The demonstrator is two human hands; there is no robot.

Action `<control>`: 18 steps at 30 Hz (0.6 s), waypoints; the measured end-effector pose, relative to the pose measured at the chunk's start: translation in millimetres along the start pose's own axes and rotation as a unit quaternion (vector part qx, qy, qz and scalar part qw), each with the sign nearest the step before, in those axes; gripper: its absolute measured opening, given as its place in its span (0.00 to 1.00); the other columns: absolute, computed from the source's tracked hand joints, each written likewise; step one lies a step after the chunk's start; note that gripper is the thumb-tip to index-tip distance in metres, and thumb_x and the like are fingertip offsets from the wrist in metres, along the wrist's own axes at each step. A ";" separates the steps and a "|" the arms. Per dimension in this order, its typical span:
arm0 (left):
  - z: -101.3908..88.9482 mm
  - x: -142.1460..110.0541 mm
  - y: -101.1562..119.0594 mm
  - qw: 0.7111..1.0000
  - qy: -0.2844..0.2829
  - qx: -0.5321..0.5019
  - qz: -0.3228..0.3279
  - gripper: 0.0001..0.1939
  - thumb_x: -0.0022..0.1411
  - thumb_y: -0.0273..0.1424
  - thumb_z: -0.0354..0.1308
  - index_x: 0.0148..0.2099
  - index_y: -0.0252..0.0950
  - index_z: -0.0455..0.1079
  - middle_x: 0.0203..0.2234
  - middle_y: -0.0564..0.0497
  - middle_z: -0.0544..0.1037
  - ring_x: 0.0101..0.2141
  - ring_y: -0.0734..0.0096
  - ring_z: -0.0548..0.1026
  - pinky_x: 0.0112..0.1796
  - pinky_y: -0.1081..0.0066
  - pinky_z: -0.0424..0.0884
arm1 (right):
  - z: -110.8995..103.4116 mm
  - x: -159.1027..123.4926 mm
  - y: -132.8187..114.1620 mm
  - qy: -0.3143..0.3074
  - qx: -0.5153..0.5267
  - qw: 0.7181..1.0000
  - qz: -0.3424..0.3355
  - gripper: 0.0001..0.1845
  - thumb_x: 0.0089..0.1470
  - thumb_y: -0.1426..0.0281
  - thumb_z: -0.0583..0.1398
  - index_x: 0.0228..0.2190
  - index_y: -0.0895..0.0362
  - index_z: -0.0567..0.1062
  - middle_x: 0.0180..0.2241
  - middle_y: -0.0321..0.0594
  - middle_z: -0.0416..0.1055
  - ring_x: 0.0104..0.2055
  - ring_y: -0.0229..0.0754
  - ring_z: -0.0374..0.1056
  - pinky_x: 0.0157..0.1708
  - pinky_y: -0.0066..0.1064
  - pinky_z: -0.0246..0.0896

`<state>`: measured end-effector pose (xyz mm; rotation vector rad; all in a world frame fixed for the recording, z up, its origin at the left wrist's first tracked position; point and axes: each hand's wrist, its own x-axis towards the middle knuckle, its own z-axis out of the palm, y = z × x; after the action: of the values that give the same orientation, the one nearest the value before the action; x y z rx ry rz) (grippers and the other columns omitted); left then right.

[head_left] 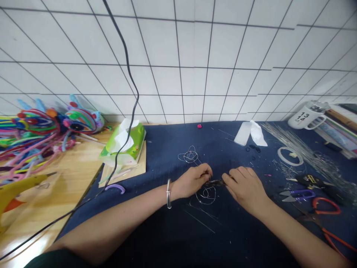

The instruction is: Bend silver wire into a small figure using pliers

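My left hand (192, 180) and my right hand (245, 184) meet over the dark blue cloth (167, 223). Both are closed in a pinch on a small dark piece (216, 182) held between them. From it hangs a bent loop of thin silver wire (206, 195), which rests on the cloth just below my fingers. A silver bangle (168, 193) sits on my left wrist. A second bent wire shape (190, 155) lies apart, a little beyond my left hand.
Purple snips (299, 194), orange-handled pliers (325, 208), a tape roll (290, 156) and a bundle of straight wires (301, 145) lie at right. A white mug (306, 117) stands at back right. A green tissue pack (124, 145), colourful pipe-cleaner crafts (41, 126) and a yellow glue gun (16, 190) lie at left. A black cable (125, 56) hangs down.
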<state>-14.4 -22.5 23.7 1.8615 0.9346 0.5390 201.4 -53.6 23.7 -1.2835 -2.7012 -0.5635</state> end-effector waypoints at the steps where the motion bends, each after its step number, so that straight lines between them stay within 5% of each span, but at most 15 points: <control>1: 0.0 0.1 -0.5 1.000 -0.006 -0.003 -0.003 0.08 0.60 0.25 0.44 0.40 0.36 0.63 0.25 0.54 0.67 0.25 0.78 0.65 0.26 0.77 0.62 | 0.3 -0.4 0.2 -0.003 -0.002 1.000 -0.003 0.09 0.54 0.70 0.52 0.38 0.54 0.68 0.29 0.39 0.63 0.33 0.40 0.54 0.33 0.35 0.44; 18: -0.5 1.1 -5.7 0.995 -0.077 -0.054 -0.024 0.08 0.61 0.30 0.44 0.41 0.36 0.62 0.23 0.55 0.65 0.21 0.80 0.63 0.23 0.77 0.62 | 5.5 2.1 -1.2 -0.005 0.011 1.000 -0.018 0.06 0.53 0.72 0.51 0.29 0.54 0.68 0.26 0.37 0.60 0.30 0.39 0.51 0.31 0.35 0.41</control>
<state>-16.2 -19.8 18.9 1.7524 0.8302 0.4029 199.5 -50.7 18.8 -1.2372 -2.7355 -0.5305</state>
